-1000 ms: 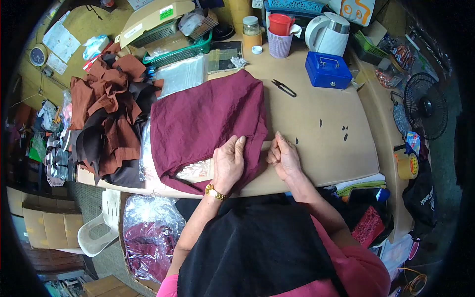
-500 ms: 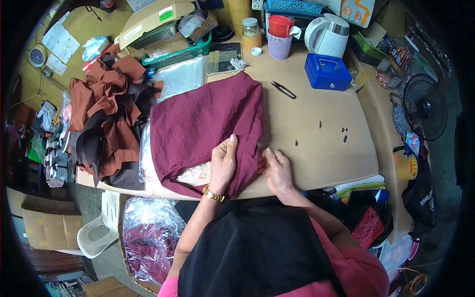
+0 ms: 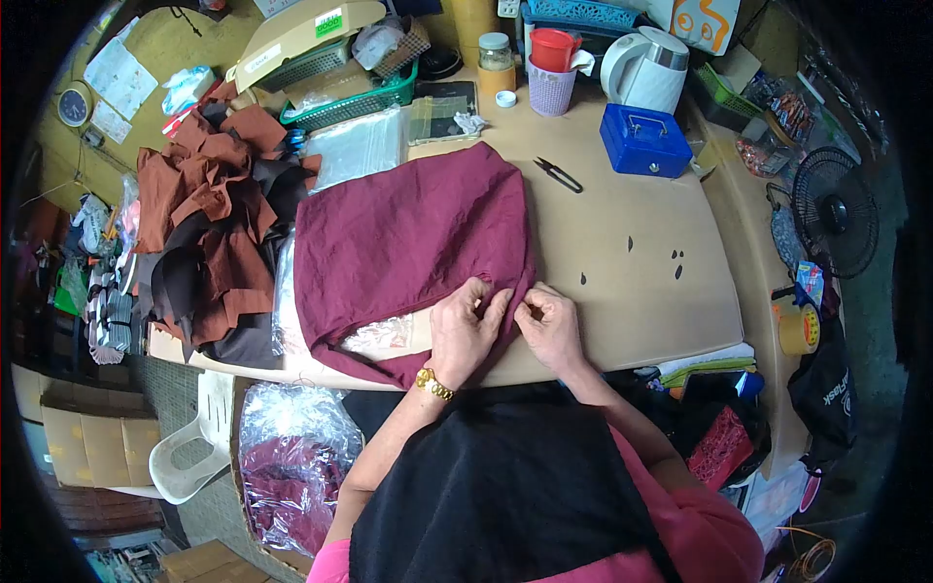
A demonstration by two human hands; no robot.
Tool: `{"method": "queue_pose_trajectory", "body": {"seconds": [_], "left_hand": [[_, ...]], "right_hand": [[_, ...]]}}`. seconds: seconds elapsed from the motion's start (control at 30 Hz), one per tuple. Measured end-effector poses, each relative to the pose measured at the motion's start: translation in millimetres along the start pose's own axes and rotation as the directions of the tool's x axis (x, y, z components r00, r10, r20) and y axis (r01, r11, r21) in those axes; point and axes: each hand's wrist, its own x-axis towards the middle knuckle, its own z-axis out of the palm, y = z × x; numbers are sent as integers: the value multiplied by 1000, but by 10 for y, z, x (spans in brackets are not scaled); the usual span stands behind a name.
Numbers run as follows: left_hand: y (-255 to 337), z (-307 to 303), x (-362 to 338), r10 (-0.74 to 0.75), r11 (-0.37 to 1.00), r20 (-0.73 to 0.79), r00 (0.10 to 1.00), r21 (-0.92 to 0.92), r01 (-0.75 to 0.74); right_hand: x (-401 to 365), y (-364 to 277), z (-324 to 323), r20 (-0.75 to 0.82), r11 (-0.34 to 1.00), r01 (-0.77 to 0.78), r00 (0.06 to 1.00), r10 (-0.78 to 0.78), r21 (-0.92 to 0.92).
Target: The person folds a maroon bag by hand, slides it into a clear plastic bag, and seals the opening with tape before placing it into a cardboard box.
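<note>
A maroon cloth bag [image 3: 403, 223] with a loop-like strap lies flat on the tan work table. My left hand [image 3: 466, 328], with a gold watch at its wrist, pinches the bag's fabric near the lower right, where the strap joins the body. Close beside it, my right hand [image 3: 552, 328] has thumb and fingers closed on the bag's right edge. The fingertips of the two hands are only a short gap apart. Black thread snips [image 3: 559, 175] rest on the table above and to the right of the bag.
Brown and black fabric scraps [image 3: 209, 233] are heaped at the left, beside clear plastic sleeves [image 3: 360, 146]. A green basket [image 3: 360, 107], purple cup [image 3: 551, 92], white kettle [image 3: 646, 73] and blue cash box [image 3: 645, 141] line the back. Several small dark bits [image 3: 677, 262] lie right.
My left hand has shifted right and slightly down, toward my right hand. My right hand has closed on the bag's edge. The bag's right side has moved a little rightward.
</note>
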Motion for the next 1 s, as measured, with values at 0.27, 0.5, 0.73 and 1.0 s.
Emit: {"method": "queue_pose_trajectory", "body": {"seconds": [0.27,0.5,0.73,1.0], "left_hand": [[-217,40,43,-216,878,-131,968,-459,134],[71,-153,119,-102,994,149,984,-11,105],[-186,-607,-248,-135,980,454,881,193,50],[-95,-609,-358,-162,963,251,954,251,97]], "right_hand": [[-12,262,-23,-27,878,-195,973,230,438],[257,25,-83,570,295,-669,739,360,682],[855,164,24,383,337,-493,857,344,802],[1319,299,118,128,458,-372,868,479,808]]}}
